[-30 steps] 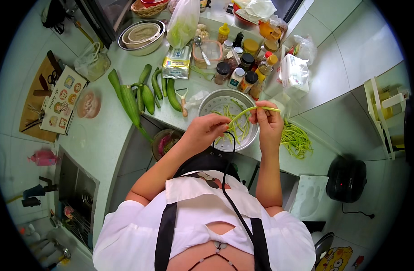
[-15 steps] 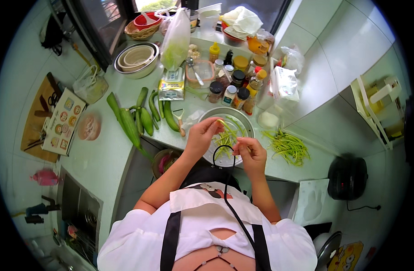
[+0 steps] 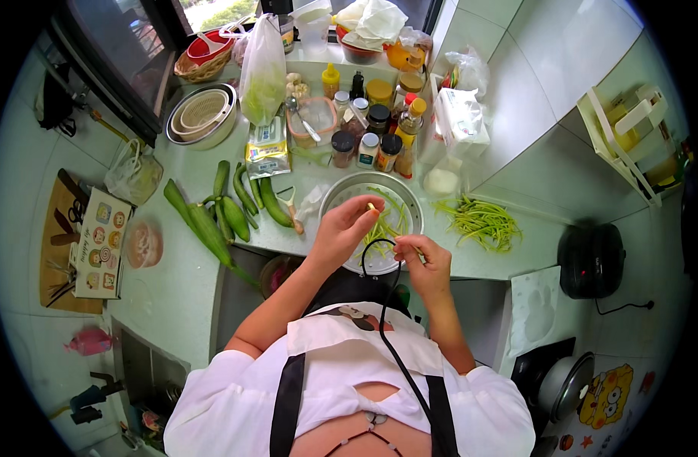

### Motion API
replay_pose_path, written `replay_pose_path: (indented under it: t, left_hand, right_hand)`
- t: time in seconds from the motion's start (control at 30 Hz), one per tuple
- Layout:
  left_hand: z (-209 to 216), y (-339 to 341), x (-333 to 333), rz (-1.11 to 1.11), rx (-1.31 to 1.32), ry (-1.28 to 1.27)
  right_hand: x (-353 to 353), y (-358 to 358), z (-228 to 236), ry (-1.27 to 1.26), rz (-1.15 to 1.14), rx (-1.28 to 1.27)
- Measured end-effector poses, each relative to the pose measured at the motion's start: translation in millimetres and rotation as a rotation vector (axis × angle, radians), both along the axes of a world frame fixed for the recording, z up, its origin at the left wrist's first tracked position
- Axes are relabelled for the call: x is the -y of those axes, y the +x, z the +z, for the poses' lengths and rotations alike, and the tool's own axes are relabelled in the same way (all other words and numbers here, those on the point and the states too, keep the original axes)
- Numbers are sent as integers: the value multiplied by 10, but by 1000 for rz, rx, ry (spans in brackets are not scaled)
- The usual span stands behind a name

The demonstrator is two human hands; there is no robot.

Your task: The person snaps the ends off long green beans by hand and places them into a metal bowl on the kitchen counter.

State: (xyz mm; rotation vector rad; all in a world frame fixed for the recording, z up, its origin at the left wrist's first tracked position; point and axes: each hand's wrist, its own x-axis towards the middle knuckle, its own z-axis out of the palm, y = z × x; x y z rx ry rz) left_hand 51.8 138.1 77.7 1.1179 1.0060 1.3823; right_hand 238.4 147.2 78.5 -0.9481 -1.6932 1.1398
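Observation:
Over a round metal basin (image 3: 415, 199), my left hand (image 3: 340, 234) pinches a thin green stem (image 3: 374, 206), whose short pale end shows at the fingertips. Just to the right and slightly nearer, my right hand (image 3: 426, 268) is closed, thumb against fingers, with a bit of green stem at its fingertips. Cut lengths of green stem (image 3: 394, 217) lie in the basin below. A heap of long thin green stems (image 3: 482, 225) rests on the counter right of the basin. A black cord (image 3: 388, 320) loops up from my chest in front of the basin.
Left of the basin lie a peeler (image 3: 293, 214) and several green gourds (image 3: 207, 229). Jars and bottles (image 3: 378, 120) crowd behind it, beside a plastic tub (image 3: 315, 114) with a spoon. Nested bowls (image 3: 204, 114) stand far left; a black appliance (image 3: 590, 261) sits at right.
The stem that stretched between both hands no longer spans them; only short bits show at the fingertips. My hands stay almost in place while the view has shifted.

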Motion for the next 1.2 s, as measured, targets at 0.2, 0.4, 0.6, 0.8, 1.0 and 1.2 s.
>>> replay_pose_path:
  t: [0.2, 0.4, 0.6, 0.8, 1.0, 1.2]
  left_hand:
    - [-16, -11, 24, 19, -119, 41]
    - [-102, -2, 53, 43, -148, 38]
    - [-37, 8, 110, 143, -315, -100]
    - [-148, 99, 161, 232, -663, 149]
    - [-165, 163, 265, 185, -951, 250]
    - [-260, 139, 408, 117, -1088, 265]
  right_hand:
    - [27, 0, -3, 1, 6, 56]
    - [63, -8, -11, 22, 2, 107]
    - [119, -23, -3, -29, -86, 222]
    - [143, -27, -67, 227, -110, 543]
    - [123, -9, -73, 84, -196, 345]
    - [-36, 44, -129, 54, -221, 299]
